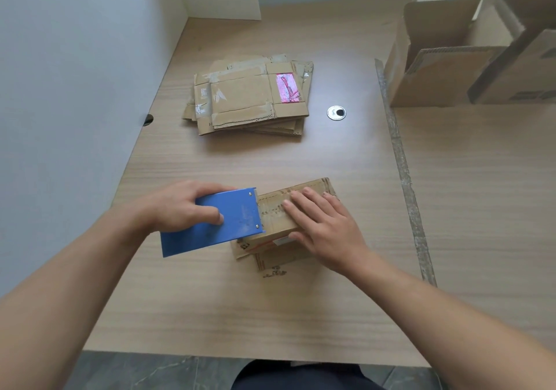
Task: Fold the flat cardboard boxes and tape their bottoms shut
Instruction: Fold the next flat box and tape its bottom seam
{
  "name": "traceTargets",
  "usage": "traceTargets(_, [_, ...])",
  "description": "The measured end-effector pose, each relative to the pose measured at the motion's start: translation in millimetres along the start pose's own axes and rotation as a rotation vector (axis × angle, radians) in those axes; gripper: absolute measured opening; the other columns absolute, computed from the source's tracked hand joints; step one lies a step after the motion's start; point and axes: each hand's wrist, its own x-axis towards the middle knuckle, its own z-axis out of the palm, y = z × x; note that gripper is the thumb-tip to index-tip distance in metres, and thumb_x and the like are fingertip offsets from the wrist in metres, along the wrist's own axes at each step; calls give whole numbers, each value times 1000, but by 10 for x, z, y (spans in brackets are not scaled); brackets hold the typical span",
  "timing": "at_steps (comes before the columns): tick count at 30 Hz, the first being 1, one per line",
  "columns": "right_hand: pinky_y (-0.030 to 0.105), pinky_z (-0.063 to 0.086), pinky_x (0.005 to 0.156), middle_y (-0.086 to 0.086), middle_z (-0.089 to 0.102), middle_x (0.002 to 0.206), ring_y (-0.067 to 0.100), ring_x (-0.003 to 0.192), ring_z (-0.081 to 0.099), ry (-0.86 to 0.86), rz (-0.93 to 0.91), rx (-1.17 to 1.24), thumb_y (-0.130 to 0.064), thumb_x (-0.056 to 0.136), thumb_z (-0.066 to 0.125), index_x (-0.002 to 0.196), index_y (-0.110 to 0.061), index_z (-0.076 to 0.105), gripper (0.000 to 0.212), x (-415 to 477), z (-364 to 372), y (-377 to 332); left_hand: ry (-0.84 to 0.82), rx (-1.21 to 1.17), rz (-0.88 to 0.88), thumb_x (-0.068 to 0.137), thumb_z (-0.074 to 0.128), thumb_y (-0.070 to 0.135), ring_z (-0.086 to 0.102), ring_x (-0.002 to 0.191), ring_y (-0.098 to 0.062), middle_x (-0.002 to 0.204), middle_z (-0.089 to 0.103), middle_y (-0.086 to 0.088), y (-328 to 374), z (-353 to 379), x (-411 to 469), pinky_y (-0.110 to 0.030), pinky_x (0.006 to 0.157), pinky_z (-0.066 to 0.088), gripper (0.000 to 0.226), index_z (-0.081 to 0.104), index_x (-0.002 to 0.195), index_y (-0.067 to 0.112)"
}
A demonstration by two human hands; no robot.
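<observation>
Here, folded box [310, 189] under the spread right grip [328, 230], left grip [183, 206] tight round blue tape dispenser [210, 239] at its edge.

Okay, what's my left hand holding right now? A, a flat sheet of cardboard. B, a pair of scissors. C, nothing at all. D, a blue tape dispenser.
D: the left hand grips the blue tape dispenser, its front edge set against the folded box, while the right hand presses flat on top of that box.
</observation>
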Motion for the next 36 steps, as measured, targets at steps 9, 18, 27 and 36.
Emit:
traceTargets(9, [41,51,98,-2,61,137,21,127,58,107,1,-25,-45,97,50,129,-24,67,42,33,64,69,-80,-37,0,69,61,43,63,96,0,108,68,23,-315,-136,-187,-34,91,48,49,58,114,63])
traceTargets(18, [39,52,98,-2,63,134,21,124,60,140,0,-42,-42,96,50,125,-23,70,40,37,23,16,-132,-47,-63,68,60,45,63,96,-2,104,69,22,-526,-89,-54,-36,95,47,47,63,113,55])
traceTargets(27, [54,38,110,6,54,144,30,137,47,-122,151,-11,-54,84,68,138,-26,58,62,120,-83,-183,-146,-113,-16,68,62,43,64,92,-3,104,69,21,-590,18,95,-34,87,48,44,61,108,60])
traceTargets(36, [52,40,110,-1,50,149,24,136,48,-160,48,-106,-70,83,57,140,-33,55,68,274,-15,-307,-114,-198,72,61,60,52,63,100,-6,113,68,19,-442,226,187,-38,93,48,57,62,118,54])
